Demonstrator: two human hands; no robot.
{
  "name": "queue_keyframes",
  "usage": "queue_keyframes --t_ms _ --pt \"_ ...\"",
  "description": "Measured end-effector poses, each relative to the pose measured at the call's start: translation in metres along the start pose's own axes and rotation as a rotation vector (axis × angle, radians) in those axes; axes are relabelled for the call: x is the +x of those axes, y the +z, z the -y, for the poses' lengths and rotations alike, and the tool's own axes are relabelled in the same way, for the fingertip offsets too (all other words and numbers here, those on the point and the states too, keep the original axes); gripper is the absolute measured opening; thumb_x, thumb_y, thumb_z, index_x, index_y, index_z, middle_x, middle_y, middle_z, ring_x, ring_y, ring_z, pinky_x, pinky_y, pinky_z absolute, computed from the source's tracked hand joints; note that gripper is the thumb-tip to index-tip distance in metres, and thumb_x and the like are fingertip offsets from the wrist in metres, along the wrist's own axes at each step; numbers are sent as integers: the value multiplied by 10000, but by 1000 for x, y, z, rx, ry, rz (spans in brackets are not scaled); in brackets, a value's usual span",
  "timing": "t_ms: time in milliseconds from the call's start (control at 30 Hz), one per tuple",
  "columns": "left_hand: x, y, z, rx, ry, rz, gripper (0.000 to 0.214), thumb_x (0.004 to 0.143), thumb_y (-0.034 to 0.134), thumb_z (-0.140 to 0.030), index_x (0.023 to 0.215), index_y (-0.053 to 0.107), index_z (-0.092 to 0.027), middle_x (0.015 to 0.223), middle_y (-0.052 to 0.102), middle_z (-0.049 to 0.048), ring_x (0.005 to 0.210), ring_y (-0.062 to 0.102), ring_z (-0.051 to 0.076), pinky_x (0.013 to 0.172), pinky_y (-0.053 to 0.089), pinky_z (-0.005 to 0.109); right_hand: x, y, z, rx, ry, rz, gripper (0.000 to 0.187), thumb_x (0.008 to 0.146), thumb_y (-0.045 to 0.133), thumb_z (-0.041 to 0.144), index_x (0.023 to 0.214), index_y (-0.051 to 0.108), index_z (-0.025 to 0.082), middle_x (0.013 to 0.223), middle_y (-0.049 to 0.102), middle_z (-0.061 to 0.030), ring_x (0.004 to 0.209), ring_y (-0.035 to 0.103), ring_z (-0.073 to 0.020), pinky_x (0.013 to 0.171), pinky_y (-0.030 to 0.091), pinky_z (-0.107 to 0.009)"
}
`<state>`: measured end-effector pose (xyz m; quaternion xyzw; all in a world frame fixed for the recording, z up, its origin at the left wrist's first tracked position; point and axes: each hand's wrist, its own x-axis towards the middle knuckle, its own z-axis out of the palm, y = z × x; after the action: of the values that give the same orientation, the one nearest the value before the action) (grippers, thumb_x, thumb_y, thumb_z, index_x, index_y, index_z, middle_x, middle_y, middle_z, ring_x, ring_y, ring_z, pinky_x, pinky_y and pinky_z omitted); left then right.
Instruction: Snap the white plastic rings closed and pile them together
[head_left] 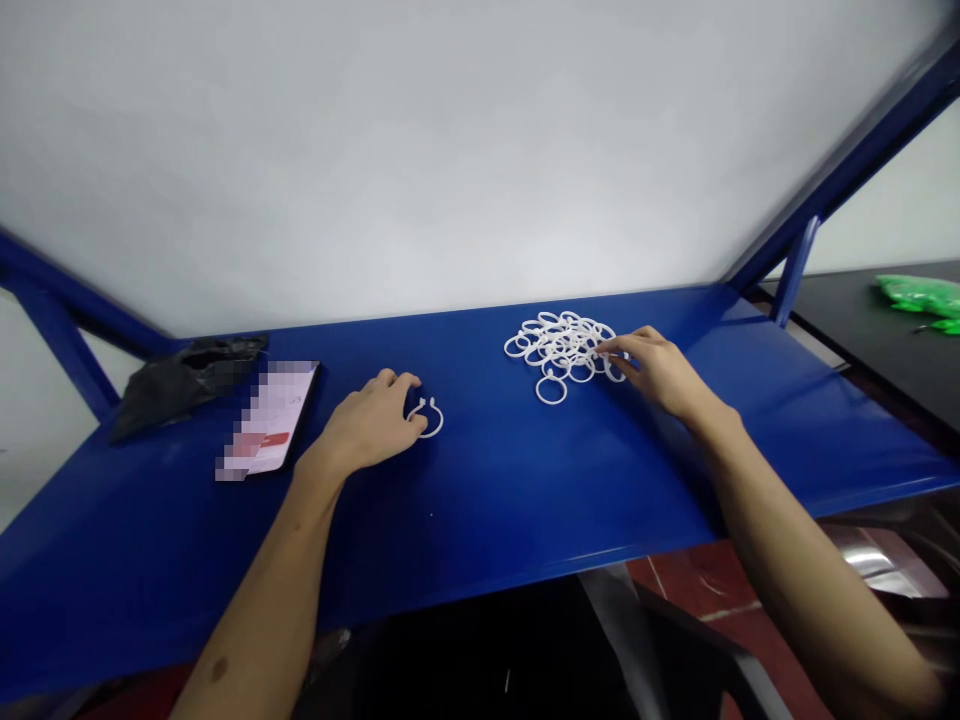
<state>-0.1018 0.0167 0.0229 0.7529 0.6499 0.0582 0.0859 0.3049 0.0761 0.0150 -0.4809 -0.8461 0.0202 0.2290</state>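
On the blue table lies a small white plastic ring (440, 420), its loop parted by a gap at the top. My left hand (375, 420) rests over its left side, fingers curved and apart, the thumb against the ring and covering part of it. A pile of similar white rings (559, 345) lies right of centre, overlapping one another, with one ring (551, 390) at its near edge. My right hand (658, 370) reaches in at the pile's right side, fingertips pinched on a white ring (616, 370); the fingers partly hide it.
A phone (277, 415) with a lit screen lies left of my left hand, beside a crumpled black plastic bag (187, 380). Blue frame bars (795, 270) and a pale wall (465, 150) bound the table (480, 510). Green plastic packets (922, 295) lie on a dark surface at right.
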Motion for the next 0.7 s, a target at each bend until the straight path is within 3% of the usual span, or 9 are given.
queue_keyframes --t_ms 200,367,467,567,700 --pt "3 4 -9 -34 16 -3 280 870 488 -165 1111 621 -218 1010 686 64 873 661 236 696 491 351 -1 6 2 6 -136 -38 267 956 517 161 1106 726 231 1101 728 -94 936 592 -246 849 495 -424" --pt "4 6 -30 -221 52 -101 208 876 532 -136 1030 650 -209 945 665 28 828 639 191 741 494 338 -4 12 17 72 -90 -181 250 981 519 208 1147 703 240 1058 696 -97 936 605 -250 831 527 -433" --pt "2 12 -46 -409 133 -239 177 845 583 -121 982 655 -206 838 638 -5 689 592 136 696 504 294 -6 26 47 223 -87 -96 219 995 528 267 1152 680 248 1127 688 -89 1008 632 -240 867 537 -422" --pt "-1 20 -60 -573 203 -323 155 848 613 -150 983 649 -216 722 598 -42 578 534 104 614 497 253 -6 41 90 410 -92 30 243 974 593 354 1180 641 235 1127 699 -80 947 668 -209 820 559 -375" --pt "-5 30 -70 -746 233 -352 141 868 636 -194 1003 661 -223 784 640 -26 668 607 106 665 541 245 -5 52 134 627 -9 26 185 968 607 355 1082 618 209 933 726 -30 749 680 -146 691 550 -285"
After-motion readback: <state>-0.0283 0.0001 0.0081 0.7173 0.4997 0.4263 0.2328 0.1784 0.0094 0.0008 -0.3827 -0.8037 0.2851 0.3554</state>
